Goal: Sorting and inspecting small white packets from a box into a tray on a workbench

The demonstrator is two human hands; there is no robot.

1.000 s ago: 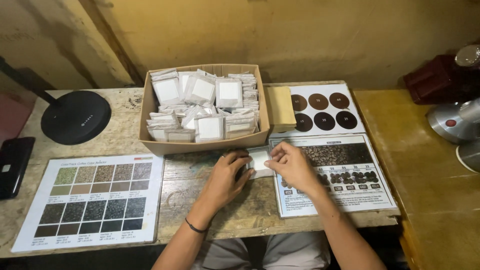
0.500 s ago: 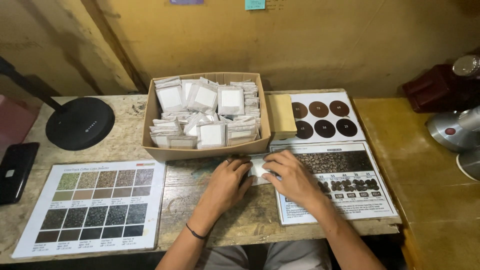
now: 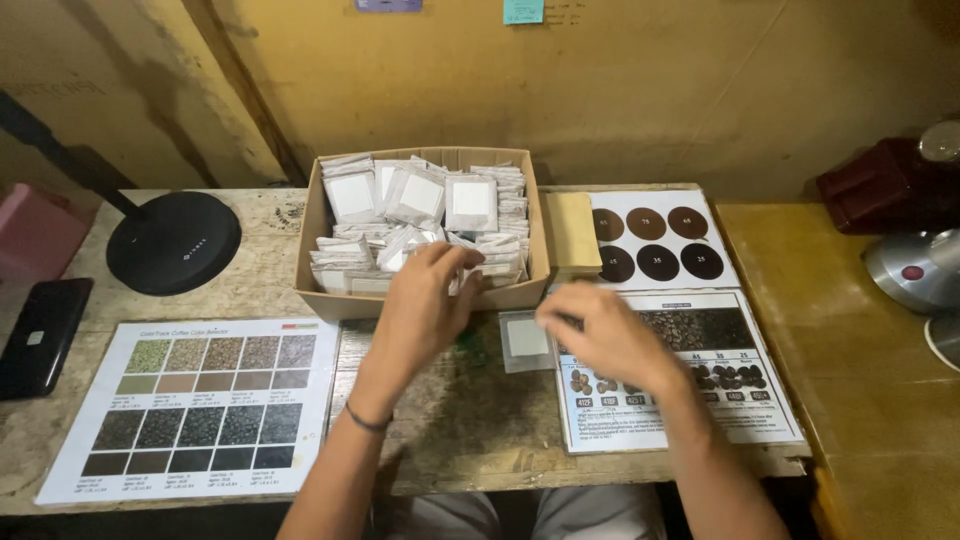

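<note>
A cardboard box [image 3: 310,235] full of small white-windowed sachets stands at the back of the wooden table. My left hand [image 3: 425,295] reaches over the box's front wall, fingers pinching a sachet [image 3: 470,270] at the front row. My right hand [image 3: 600,330] hovers just right of a single flat sachet [image 3: 524,340] lying on the table in front of the box; its fingers are curled and hold nothing that I can see.
A colour-swatch chart [image 3: 200,400] lies at the left. A bean chart [image 3: 700,380] and a sheet with brown discs [image 3: 650,240] lie at the right. A black lamp base [image 3: 172,240], a black phone [image 3: 40,335], a dark red object [image 3: 880,185].
Both hands were together on one sachet in front of the box. Now that sachet lies on the table, my left hand has moved up into the box, my right hand has shifted right.
</note>
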